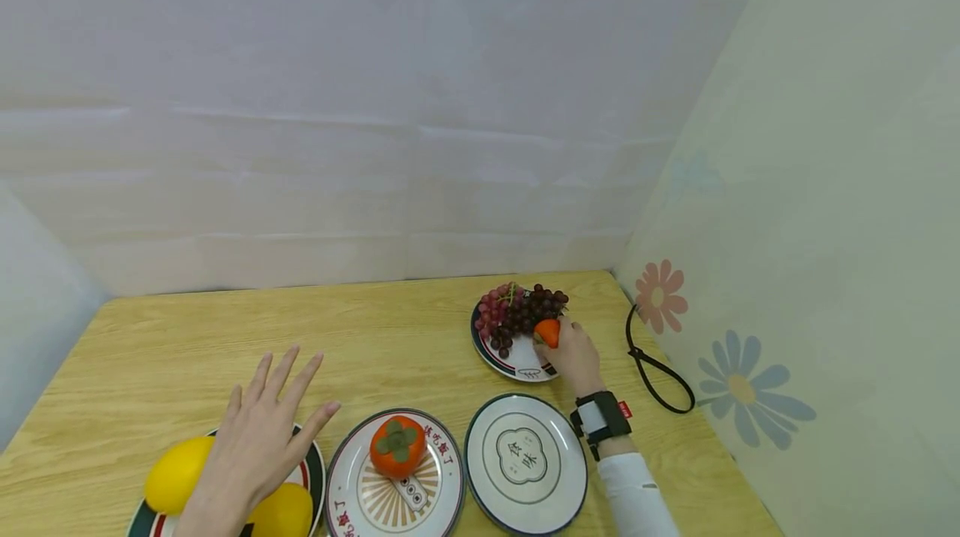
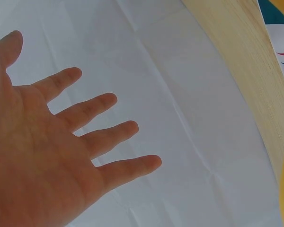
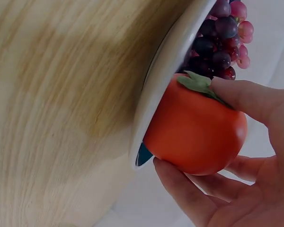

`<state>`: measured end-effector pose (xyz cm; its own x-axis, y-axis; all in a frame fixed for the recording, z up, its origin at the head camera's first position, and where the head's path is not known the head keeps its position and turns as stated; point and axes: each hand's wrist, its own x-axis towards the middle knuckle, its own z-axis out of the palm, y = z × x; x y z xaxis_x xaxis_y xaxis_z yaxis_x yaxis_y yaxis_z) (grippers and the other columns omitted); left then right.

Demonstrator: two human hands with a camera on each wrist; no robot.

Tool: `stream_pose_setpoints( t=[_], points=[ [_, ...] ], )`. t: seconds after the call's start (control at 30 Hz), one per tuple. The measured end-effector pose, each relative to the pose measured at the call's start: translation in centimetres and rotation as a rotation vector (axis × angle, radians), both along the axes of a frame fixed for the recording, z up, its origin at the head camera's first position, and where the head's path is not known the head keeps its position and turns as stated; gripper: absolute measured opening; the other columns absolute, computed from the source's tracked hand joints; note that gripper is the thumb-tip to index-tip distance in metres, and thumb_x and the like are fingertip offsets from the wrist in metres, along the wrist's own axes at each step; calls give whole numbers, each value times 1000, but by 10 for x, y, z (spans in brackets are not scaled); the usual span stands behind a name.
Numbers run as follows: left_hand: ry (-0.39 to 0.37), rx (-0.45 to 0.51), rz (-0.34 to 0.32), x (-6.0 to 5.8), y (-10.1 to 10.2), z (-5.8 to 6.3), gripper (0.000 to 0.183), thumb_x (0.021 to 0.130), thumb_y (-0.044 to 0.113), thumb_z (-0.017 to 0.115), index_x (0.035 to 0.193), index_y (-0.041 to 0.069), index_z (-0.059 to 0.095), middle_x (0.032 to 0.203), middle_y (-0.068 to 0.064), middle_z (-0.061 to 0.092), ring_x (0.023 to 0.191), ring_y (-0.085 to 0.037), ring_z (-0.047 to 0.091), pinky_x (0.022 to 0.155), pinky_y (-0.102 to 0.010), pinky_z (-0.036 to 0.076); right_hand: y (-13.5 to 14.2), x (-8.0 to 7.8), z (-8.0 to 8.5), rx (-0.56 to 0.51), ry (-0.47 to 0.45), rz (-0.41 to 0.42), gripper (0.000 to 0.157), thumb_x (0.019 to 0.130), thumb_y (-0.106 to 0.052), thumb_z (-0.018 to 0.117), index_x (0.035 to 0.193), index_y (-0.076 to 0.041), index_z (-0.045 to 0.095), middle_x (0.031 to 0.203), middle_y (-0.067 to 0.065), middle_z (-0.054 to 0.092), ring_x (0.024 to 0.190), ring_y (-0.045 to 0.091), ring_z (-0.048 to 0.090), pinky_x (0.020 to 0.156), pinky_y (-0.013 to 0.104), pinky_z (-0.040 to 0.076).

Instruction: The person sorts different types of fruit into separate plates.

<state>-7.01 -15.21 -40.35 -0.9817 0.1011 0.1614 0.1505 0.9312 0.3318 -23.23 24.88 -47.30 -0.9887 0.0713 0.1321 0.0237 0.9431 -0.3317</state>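
My right hand point(image 1: 573, 356) grips an orange persimmon point(image 3: 196, 125) by its sides, the thumb near its green leaves. That persimmon is at the right part of the far plate point(image 1: 506, 364), beside dark grapes point(image 1: 525, 316) and pink grapes point(image 1: 492, 309). Whether it touches the plate I cannot tell. With fingers spread, my left hand point(image 1: 258, 437) hovers above a plate point(image 1: 317, 470) with yellow fruits point(image 1: 176, 474), holding nothing; its palm shows in the left wrist view. Another persimmon point(image 1: 397, 447) sits on the middle plate point(image 1: 348, 491).
A white plate point(image 1: 525, 462) with a green rim and printed characters stands right of the middle plate. On the table's right side lies a black cord loop point(image 1: 660, 366). White sheeting point(image 1: 375, 145) rises behind the wooden table point(image 1: 300, 316), and a flowered sheet point(image 1: 825, 270) hangs at the right.
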Motion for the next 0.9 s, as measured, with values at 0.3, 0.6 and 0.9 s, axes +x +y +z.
stream_pose_setpoints(
  t=[0.3, 0.6, 0.9],
  points=[
    [-16, -3, 0, 0, -1, 1, 66, 91, 55, 45, 145, 20, 30, 151, -17, 24, 135, -43, 19, 95, -76, 22, -24, 33, 28, -104, 44, 125, 57, 75, -22, 77, 120, 3, 52, 100, 21, 65, 79, 27, 62, 67, 41, 57],
    [-7, -8, -4, -1, -1, 1, 66, 91, 55, 45, 145, 20, 30, 151, -16, 23, 135, -42, 20, 94, -77, 22, -82, 106, 48, -395, -393, 465, 48, 76, -27, 75, 113, -4, 56, 103, 10, 65, 85, 14, 59, 66, 22, 52],
    [-3, -4, -2, 0, 0, 1, 66, 90, 55, 46, 144, 19, 33, 149, -17, 27, 134, -42, 21, 94, -76, 23, -117, 150, 17, -444, -565, 614, 37, 71, -29, 78, 101, -13, 64, 88, -8, 60, 73, -5, 48, 61, 12, 46]
  ],
)
